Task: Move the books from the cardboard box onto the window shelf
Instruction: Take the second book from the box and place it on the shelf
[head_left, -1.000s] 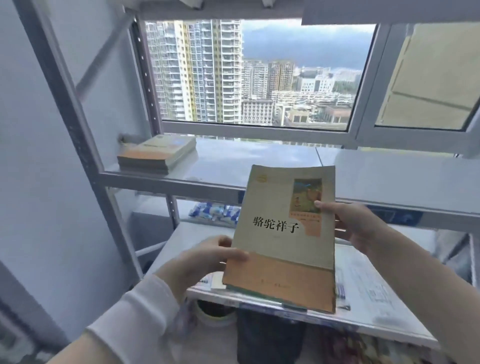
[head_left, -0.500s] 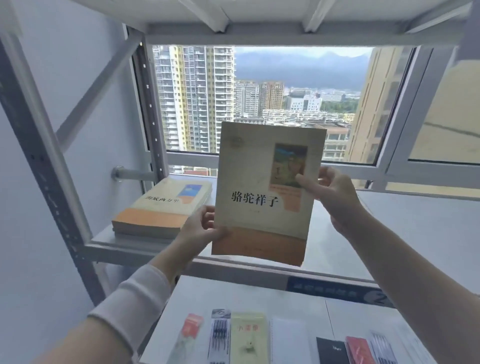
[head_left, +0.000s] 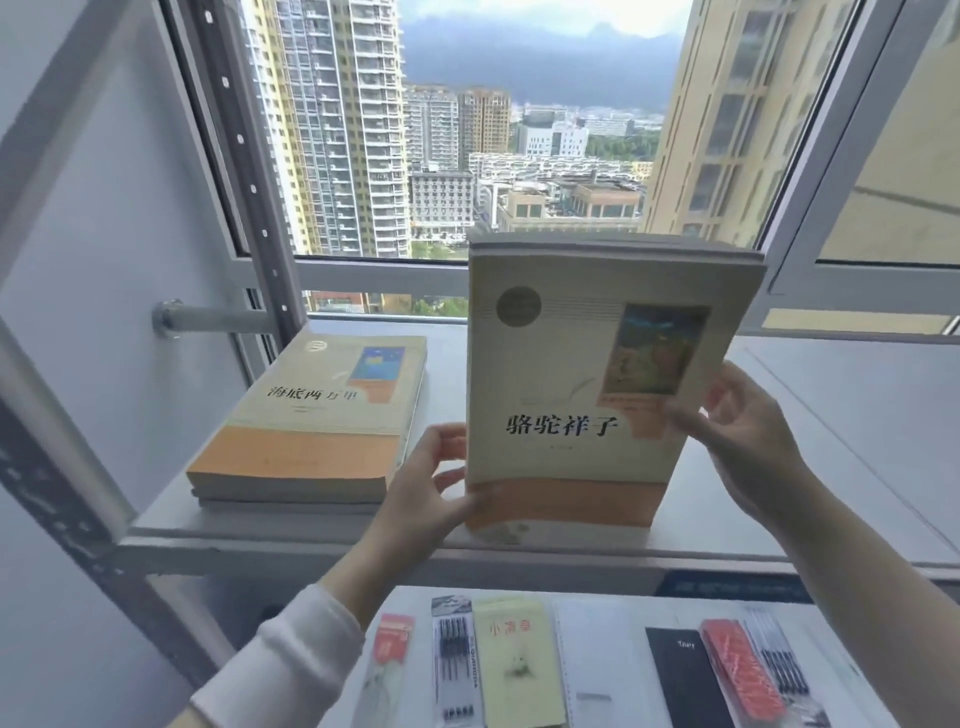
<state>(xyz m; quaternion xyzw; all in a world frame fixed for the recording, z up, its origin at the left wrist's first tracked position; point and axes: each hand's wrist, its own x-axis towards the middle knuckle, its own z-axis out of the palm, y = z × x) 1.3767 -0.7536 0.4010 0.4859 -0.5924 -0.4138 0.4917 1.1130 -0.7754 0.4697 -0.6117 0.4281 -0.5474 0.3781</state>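
A cream and orange book (head_left: 571, 384) stands upright on the grey window shelf (head_left: 810, 467), its bottom edge resting near the shelf's front. My left hand (head_left: 426, 493) grips its lower left corner. My right hand (head_left: 743, 431) holds its right edge, thumb on the cover. To the left, a stack of similar books (head_left: 311, 421) lies flat on the same shelf. The cardboard box is out of view.
A lower white shelf (head_left: 613, 649) carries pen packs, a yellow booklet (head_left: 519, 670), a black notebook and a red pack. A perforated metal upright (head_left: 244, 171) and a horizontal pipe (head_left: 208, 317) stand at the left. The window frame runs behind the shelf.
Both hands have raised the book from over the lower shelf to the window shelf and set its bottom edge down there. The view has tilted up and closer.
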